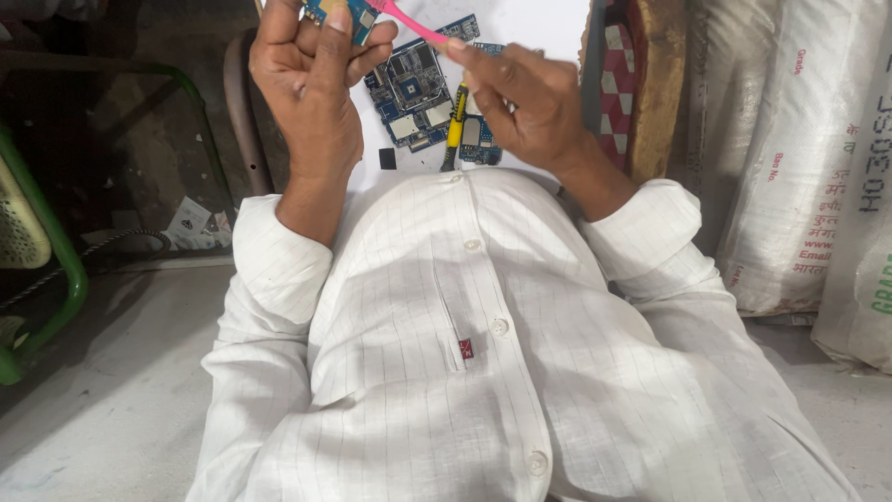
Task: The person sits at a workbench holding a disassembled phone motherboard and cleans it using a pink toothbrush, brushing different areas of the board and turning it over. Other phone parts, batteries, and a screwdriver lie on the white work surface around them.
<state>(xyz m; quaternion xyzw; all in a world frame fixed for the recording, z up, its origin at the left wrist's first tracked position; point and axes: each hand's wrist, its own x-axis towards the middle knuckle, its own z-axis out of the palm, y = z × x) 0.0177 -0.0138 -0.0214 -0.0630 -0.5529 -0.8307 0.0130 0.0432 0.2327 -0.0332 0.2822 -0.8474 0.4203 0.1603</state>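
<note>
Left hand (311, 70), upper left of centre: fingers curled closed around a small blue circuit board (340, 13), which is held at the fingertips at the top edge of the frame; only its lower part is in view.

Right hand (525, 102), upper centre: thumb and forefinger pinched shut on a thin pink tool (409, 22). The tool slants up and to the left, its far end meeting the held board at the top edge. What kind of tip it has cannot be told.

Below and between the hands, on a white desk (539, 23) surface: a larger blue circuit board (413, 93) with metal shields and a square chip, lying flat. Just to its right, a yellow-and-black screwdriver (454, 130) lies nearly upright in the frame, its lower end near the shirt. A further blue board (476, 144) lies partly hidden under the right hand. A small black square part (387, 158) sits apart, lower left of the boards.

Foreground: white pin-striped shirt (465, 353), sleeves rolled. Far right: white printed sacks (808, 158). Left edge: a green metal frame (56, 251).
</note>
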